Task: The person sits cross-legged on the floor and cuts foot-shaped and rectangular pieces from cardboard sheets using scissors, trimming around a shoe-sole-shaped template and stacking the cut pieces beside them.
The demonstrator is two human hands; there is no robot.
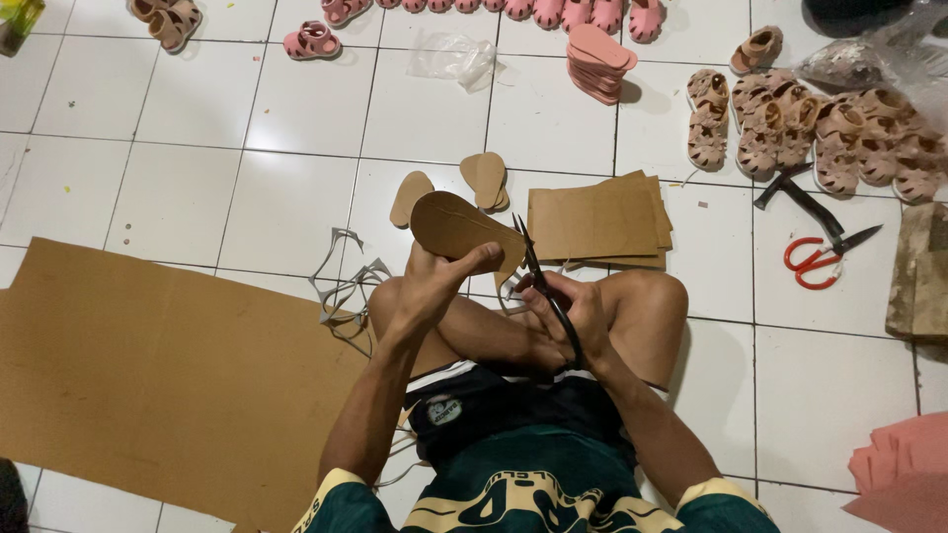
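A: Head view, hands. What does each hold?

B: The left hand (434,286) is clamped on a tan sole cutout (459,227), thumb on top, raised above the crossed legs. The right hand (573,314) is closed on black shears (543,286), blades pointing up and touching the cutout's right edge.

A: Head view, floor. What lies around?

B: A large cardboard sheet (148,375) at left; trimmed strips (346,286) just beside the left knee. Beyond the cutout, smaller cut soles (484,180) and a stack of cardboard pieces (597,222). At right, red scissors (825,255), tan sandals (820,133); at top, pink sandals (553,12) and a pink sole stack (597,61).
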